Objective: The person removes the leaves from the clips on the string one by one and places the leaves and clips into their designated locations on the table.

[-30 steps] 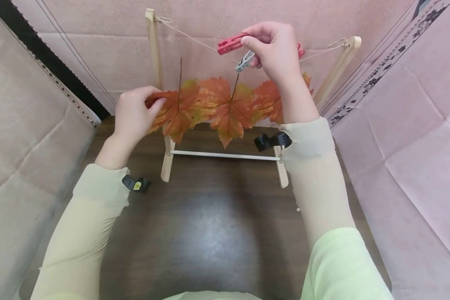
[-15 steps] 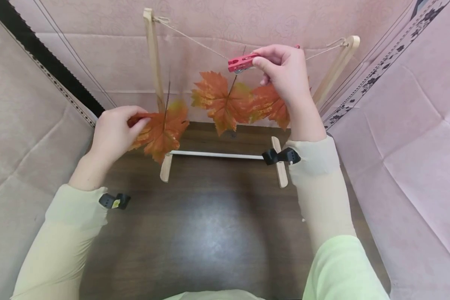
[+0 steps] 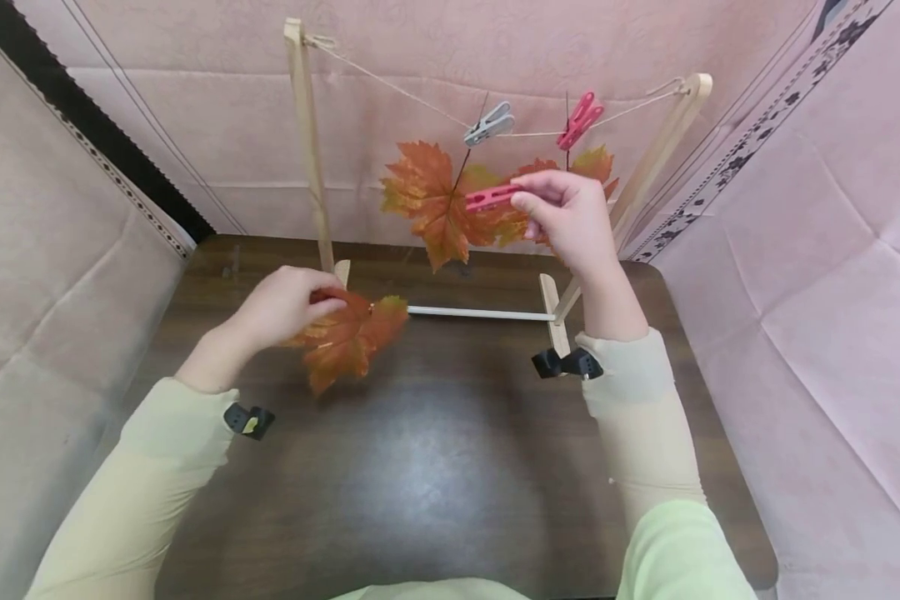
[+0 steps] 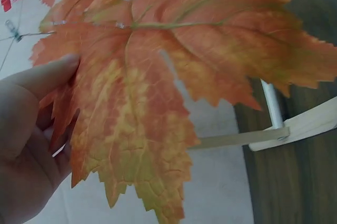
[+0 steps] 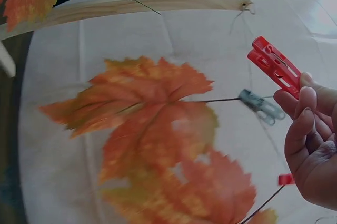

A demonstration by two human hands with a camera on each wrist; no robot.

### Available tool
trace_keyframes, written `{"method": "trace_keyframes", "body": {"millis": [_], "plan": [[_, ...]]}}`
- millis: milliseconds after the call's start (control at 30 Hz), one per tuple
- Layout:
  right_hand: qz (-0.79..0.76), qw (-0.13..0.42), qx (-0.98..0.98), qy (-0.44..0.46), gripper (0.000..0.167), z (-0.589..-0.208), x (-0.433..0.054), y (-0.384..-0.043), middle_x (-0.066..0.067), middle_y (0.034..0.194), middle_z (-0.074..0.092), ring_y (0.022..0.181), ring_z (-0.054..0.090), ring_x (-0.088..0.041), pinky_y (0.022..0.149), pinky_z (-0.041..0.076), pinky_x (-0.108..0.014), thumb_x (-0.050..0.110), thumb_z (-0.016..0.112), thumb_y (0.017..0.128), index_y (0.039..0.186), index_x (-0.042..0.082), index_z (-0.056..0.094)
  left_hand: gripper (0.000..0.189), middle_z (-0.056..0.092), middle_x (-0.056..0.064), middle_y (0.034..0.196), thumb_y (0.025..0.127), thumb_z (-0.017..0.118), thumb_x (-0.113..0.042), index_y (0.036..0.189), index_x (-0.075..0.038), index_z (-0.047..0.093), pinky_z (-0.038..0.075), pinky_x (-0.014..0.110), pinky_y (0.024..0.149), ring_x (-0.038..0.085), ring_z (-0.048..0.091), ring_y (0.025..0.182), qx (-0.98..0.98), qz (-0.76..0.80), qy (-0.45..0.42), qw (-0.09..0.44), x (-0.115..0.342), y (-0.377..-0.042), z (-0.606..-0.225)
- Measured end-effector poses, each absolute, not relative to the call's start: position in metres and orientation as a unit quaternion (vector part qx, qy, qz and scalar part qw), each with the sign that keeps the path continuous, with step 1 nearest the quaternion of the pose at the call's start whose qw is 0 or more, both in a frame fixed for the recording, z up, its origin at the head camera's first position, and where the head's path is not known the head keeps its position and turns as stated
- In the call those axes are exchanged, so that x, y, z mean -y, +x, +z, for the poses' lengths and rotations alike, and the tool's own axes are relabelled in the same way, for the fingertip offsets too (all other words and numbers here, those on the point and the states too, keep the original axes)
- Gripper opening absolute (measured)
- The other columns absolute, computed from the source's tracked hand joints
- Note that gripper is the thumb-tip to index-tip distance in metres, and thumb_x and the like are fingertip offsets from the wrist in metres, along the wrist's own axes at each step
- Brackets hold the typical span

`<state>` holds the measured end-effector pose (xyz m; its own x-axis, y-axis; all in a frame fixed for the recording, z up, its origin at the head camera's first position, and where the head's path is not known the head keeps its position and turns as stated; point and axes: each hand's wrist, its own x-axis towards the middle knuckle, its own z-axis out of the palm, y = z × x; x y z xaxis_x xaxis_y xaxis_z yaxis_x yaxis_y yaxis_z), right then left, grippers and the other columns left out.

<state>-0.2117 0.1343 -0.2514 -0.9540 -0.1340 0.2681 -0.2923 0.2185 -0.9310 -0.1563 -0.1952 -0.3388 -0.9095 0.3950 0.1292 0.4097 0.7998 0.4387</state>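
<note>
My left hand pinches an orange artificial maple leaf by its edge, low in front of the rack's left post; the leaf fills much of the left wrist view. Between thumb and fingers of my right hand is a red clothespin, held in front of the hanging leaves. A grey clothespin fixes one maple leaf by its stem to the string. Farther right, a second red clothespin holds another leaf, partly hidden behind my right hand.
The string runs between two wooden posts, left and right. A white rod joins their feet low down. The rack stands on a dark wooden table, with pale pink cloth behind and at the sides.
My left hand first moved left and down with the leaf, then lower and slightly right. My right hand came down from the string with the red clothespin, uncovering the grey one.
</note>
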Motion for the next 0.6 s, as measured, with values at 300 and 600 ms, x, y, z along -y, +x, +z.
{"method": "trace_keyframes", "body": {"millis": [300,600], "plan": [[0.6,0.014,0.79,0.126,0.028,-0.309,-0.15,-0.2,0.014,0.075,0.069,0.043,0.052,-0.006,0.049,0.048,-0.017,0.007,0.068,0.083,0.105,-0.01,0.064,0.004,0.069,-0.001,0.079,0.084,0.069,-0.014,0.086,-0.01,0.071,0.048,0.032,0.068,0.01,0.056,0.067,0.92,-0.251,-0.294,-0.061,0.181,-0.172,-0.371],[0.593,-0.043,0.796,0.109,0.03,-0.364,-0.161,-0.197,0.014,0.078,0.066,0.049,0.053,-0.007,0.053,0.049,-0.02,0.008,0.067,0.085,0.109,-0.009,0.063,0.008,0.06,-0.003,0.072,0.083,0.069,-0.011,0.077,-0.009,0.066,0.043,0.029,0.066,0.01,0.049,0.067,0.896,-0.274,-0.327,-0.125,0.174,-0.188,-0.408]]}}
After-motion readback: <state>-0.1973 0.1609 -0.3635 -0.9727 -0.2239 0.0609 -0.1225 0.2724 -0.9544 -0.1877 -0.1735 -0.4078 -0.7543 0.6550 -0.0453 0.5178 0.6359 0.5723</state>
